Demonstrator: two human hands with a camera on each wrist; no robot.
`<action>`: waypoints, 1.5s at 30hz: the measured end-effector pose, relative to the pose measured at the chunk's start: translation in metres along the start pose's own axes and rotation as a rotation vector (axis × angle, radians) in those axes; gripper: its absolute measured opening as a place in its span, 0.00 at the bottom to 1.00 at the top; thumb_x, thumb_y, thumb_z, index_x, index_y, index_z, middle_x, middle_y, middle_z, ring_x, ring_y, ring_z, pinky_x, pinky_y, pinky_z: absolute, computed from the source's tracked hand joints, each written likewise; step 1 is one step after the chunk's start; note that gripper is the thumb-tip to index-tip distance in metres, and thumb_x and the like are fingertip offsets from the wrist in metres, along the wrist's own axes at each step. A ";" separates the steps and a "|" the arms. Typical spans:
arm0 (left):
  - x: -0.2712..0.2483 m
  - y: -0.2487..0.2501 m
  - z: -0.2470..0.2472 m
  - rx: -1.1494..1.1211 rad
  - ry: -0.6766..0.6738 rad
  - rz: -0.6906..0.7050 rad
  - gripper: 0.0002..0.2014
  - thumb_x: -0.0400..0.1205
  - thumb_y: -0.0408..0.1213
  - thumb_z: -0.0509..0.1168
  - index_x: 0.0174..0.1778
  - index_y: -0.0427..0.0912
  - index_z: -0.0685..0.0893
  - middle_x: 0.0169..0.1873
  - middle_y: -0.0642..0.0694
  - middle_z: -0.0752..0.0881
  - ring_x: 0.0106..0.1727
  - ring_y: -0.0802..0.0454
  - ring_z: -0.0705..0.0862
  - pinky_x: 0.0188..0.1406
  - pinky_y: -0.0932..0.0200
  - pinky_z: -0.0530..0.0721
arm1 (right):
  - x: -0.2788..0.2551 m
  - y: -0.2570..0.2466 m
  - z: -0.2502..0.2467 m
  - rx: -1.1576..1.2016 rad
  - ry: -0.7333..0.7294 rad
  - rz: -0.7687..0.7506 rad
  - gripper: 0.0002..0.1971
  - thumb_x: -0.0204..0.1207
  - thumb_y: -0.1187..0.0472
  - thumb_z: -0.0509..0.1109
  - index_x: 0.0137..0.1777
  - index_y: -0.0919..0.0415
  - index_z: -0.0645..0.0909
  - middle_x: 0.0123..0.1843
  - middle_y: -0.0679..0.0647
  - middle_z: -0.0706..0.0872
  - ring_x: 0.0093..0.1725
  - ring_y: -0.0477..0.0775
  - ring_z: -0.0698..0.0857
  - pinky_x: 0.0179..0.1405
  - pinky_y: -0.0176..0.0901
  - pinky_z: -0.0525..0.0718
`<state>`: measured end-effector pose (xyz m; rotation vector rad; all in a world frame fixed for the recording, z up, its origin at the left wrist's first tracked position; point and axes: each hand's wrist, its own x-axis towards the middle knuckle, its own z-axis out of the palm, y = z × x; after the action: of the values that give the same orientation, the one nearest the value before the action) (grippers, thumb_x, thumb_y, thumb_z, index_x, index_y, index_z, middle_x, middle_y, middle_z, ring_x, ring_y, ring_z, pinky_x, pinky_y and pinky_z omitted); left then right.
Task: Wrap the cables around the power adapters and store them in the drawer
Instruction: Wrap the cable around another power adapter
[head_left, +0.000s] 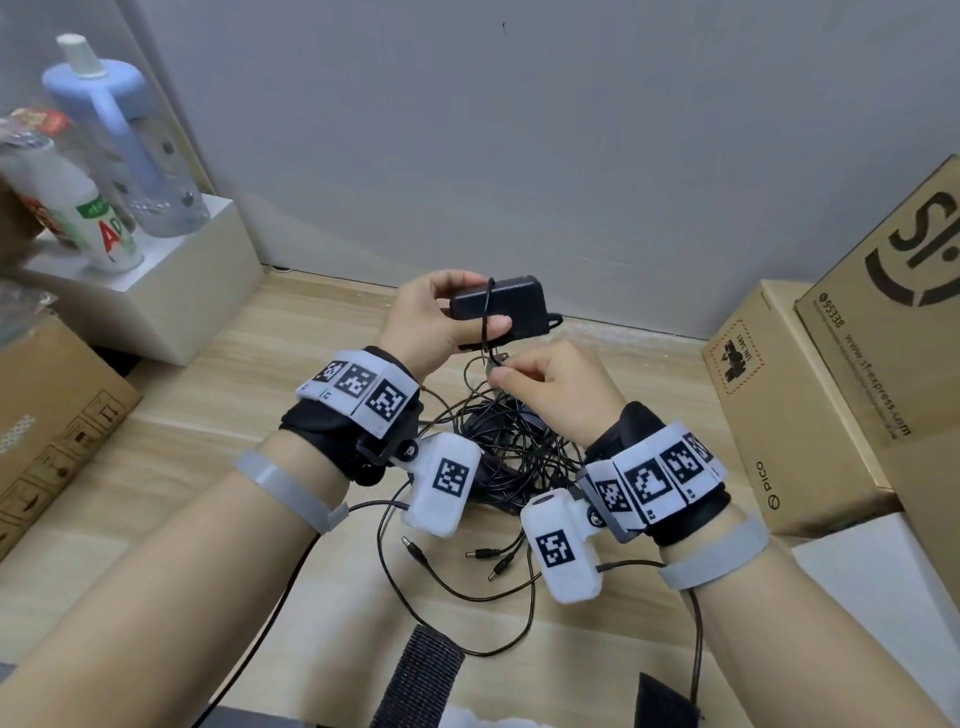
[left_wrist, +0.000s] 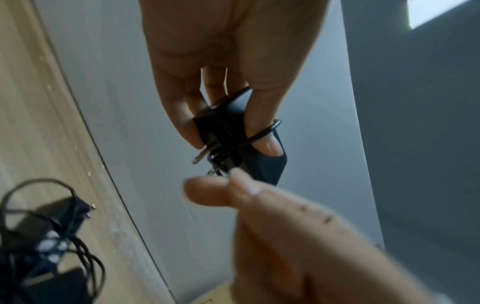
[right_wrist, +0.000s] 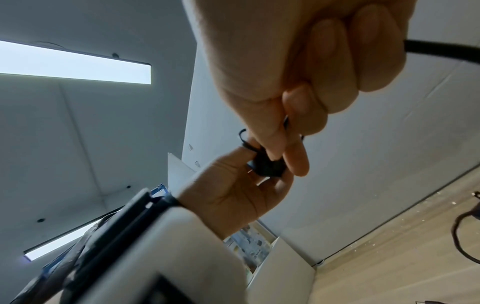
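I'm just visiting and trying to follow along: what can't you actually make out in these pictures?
- The drawer: in no view.
- How many adapters lie in the cable tangle: head view, the wrists cover it; left wrist view, blurred.
- How many turns of cable sit on the held adapter: head view too small, the left hand covers part.
- What the right hand pinches: fingers hide it.
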<state>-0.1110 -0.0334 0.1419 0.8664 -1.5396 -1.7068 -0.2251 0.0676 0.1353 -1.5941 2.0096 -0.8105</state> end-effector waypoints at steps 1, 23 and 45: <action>0.001 -0.002 -0.001 0.068 -0.003 0.016 0.18 0.66 0.21 0.75 0.43 0.46 0.80 0.42 0.50 0.83 0.36 0.57 0.84 0.37 0.63 0.88 | -0.001 -0.002 -0.002 -0.024 0.012 -0.016 0.14 0.76 0.54 0.68 0.37 0.63 0.87 0.25 0.55 0.80 0.28 0.48 0.74 0.31 0.42 0.69; -0.006 0.010 -0.013 -0.057 -0.361 -0.019 0.32 0.42 0.46 0.86 0.44 0.49 0.87 0.39 0.52 0.89 0.41 0.56 0.87 0.32 0.59 0.87 | 0.016 0.018 -0.019 0.321 0.278 0.011 0.13 0.74 0.64 0.69 0.32 0.46 0.86 0.26 0.36 0.83 0.29 0.31 0.78 0.38 0.38 0.78; 0.003 -0.010 -0.001 0.659 0.014 0.188 0.19 0.63 0.30 0.79 0.45 0.50 0.82 0.45 0.50 0.85 0.43 0.54 0.82 0.44 0.63 0.81 | 0.000 -0.011 -0.007 -0.199 -0.013 -0.029 0.10 0.72 0.49 0.70 0.35 0.52 0.86 0.29 0.46 0.82 0.34 0.49 0.80 0.36 0.43 0.77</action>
<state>-0.1122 -0.0355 0.1320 0.9989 -2.1407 -1.0560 -0.2217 0.0673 0.1475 -1.7355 2.1181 -0.6239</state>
